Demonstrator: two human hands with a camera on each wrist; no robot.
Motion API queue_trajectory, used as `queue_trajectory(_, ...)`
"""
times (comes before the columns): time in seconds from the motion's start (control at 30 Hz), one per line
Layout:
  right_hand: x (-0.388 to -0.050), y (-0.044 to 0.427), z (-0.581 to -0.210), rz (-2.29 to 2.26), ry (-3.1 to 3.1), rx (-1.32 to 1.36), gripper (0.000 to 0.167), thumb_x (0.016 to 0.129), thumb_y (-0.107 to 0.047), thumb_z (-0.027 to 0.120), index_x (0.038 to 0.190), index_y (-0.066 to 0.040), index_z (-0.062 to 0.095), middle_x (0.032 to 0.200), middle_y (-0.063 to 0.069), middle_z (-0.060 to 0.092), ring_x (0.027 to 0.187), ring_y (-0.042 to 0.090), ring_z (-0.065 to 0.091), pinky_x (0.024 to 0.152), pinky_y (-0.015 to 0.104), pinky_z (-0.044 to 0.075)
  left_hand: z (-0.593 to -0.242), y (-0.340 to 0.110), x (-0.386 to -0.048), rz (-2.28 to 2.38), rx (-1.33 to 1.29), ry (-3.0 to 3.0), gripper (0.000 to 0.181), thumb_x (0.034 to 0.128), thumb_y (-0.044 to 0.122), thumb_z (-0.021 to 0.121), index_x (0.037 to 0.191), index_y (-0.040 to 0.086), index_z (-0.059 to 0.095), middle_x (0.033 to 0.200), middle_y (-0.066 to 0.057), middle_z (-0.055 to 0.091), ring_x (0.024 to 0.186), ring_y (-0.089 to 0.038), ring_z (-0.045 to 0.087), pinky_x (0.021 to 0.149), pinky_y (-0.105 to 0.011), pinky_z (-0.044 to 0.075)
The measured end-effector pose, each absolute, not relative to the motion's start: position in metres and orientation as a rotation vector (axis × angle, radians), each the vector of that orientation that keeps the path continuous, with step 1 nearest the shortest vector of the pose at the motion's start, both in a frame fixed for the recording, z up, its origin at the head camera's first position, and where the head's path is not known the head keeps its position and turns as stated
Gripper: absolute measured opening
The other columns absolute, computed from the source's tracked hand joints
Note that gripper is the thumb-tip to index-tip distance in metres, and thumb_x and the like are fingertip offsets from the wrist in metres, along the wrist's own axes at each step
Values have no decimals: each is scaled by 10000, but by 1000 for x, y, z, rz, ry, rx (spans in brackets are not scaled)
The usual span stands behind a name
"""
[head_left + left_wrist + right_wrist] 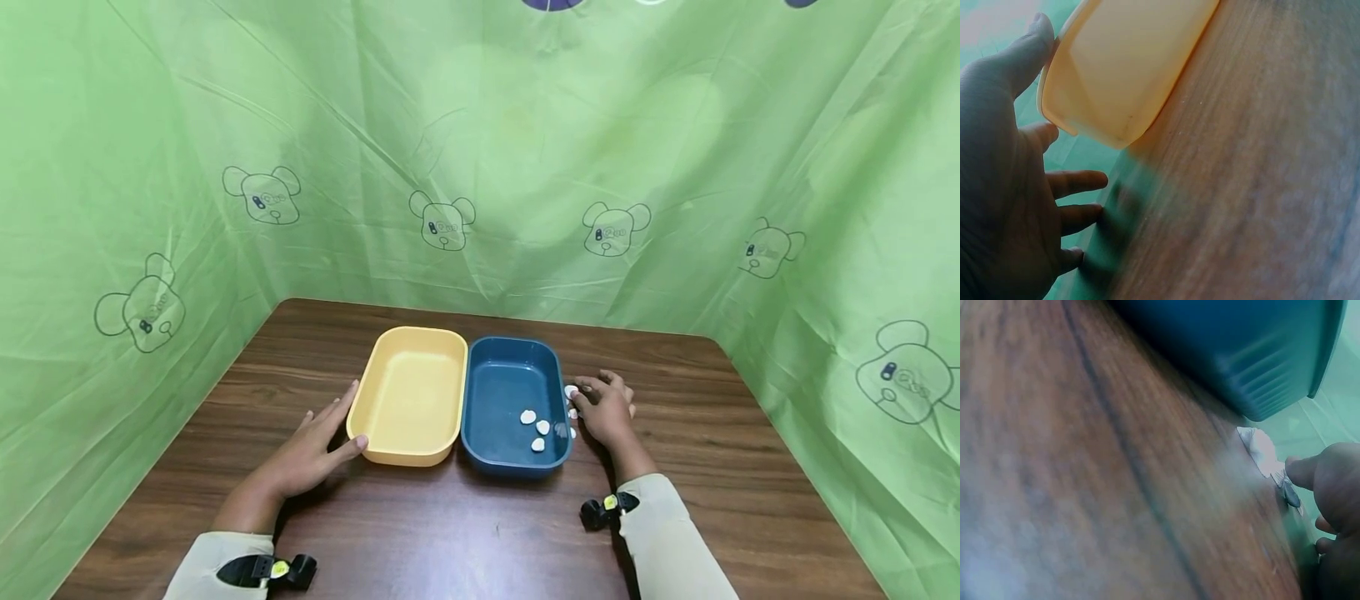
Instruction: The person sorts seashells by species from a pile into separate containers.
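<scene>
My left hand lies beside the yellow tray, thumb and forefinger touching its left rim, the fingers spread and fairly straight. In the left wrist view, the thumb rests against the tray's rim. Just right of the blue tray, my right hand reaches down to several small white pebble-like pieces on the table. Its thumb meets white pieces and a dark grey one in the right wrist view. Whether the fingers pinch one is hidden.
Several white pieces lie inside the blue tray, towards its near right corner. The two trays stand side by side on a brown wooden table. A green curtain with bear drawings hangs around the table's back and sides.
</scene>
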State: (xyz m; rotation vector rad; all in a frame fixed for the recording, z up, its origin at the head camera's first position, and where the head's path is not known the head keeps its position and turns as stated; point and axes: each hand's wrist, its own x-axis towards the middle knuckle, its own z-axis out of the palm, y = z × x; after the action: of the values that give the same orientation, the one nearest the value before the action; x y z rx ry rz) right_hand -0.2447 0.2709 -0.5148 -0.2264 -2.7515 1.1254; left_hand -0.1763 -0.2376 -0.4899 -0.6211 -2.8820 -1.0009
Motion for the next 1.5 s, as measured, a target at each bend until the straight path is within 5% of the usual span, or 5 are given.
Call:
queue_trajectory(0.7,-245,268,-517,1116,-2753,-279,218,1071,-197,704,1211,-36,749,1655,223,395,1558,486,248,1208,677,192,-491,-238,-174,-1004,-633,-2873,884,1081,414,647,1764,114,173,1774,-249,320,1598,-551,356,1165,-925,167)
queue_trajectory(1.5,-245,270,-514,1304,-2595,-358,378,1049,-310,736,1190,40,743,1603,173,461,1534,428,329,1254,633,246,-491,-238,-176,-994,-624,-2871,875,1082,416,648,1750,65,205,1766,-249,338,1596,-549,360,1163,-924,181)
